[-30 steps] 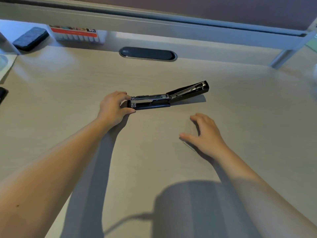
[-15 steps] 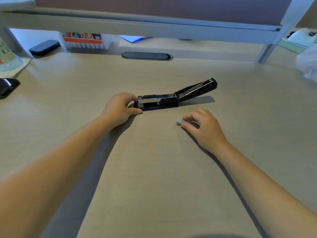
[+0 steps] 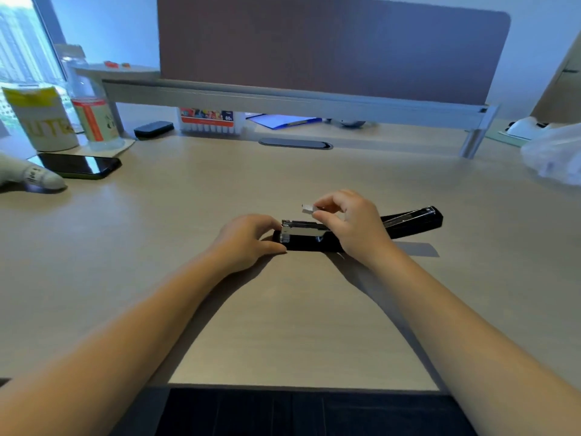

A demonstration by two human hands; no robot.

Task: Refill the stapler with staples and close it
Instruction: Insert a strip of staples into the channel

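Observation:
A black stapler (image 3: 309,239) lies in the middle of the wooden desk (image 3: 283,325), opened flat with its lid (image 3: 415,219) swung out to the right. The metal staple channel (image 3: 298,227) faces up. My left hand (image 3: 248,242) grips the stapler's front end and holds it down. My right hand (image 3: 353,226) hovers just above the channel, its thumb and forefinger pinching a small silver strip of staples (image 3: 308,209). The strip sits a little above the channel, not inside it.
A dark phone (image 3: 78,166) lies at the left, with a bottle (image 3: 91,118) and a yellow-white container (image 3: 41,121) behind it. A marker box (image 3: 209,122) and a black eraser (image 3: 154,129) sit under the shelf. White plastic (image 3: 556,155) lies at the far right.
My right hand picked the staple strip up off the desk and carried it up over the open stapler. My left hand stayed on the stapler's front. The camera tilted up.

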